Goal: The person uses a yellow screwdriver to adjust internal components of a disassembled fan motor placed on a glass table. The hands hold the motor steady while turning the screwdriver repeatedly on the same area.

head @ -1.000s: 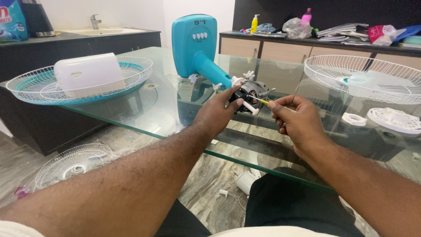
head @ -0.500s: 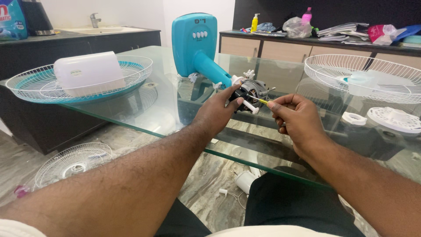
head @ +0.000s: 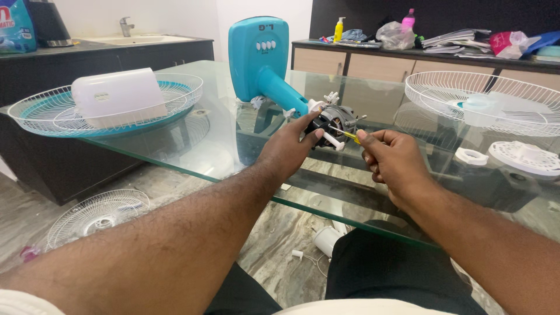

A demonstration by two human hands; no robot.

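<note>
A turquoise table fan body [head: 261, 61] lies on its side on the glass table [head: 192, 149], its bare motor [head: 336, 119] pointing toward me. My left hand [head: 291, 146] rests on the near side of the motor, fingers steadying it. My right hand [head: 392, 160] grips a small yellow-handled screwdriver [head: 349, 135], whose tip meets the motor's front. White plastic pieces stick out around the motor.
A white wire fan guard [head: 111, 111] with a white plastic cover [head: 118, 94] in it lies at the table's left. Another wire guard [head: 484, 102] lies at the right, with white round parts [head: 525, 157] near it. A third guard [head: 96, 213] rests on the floor.
</note>
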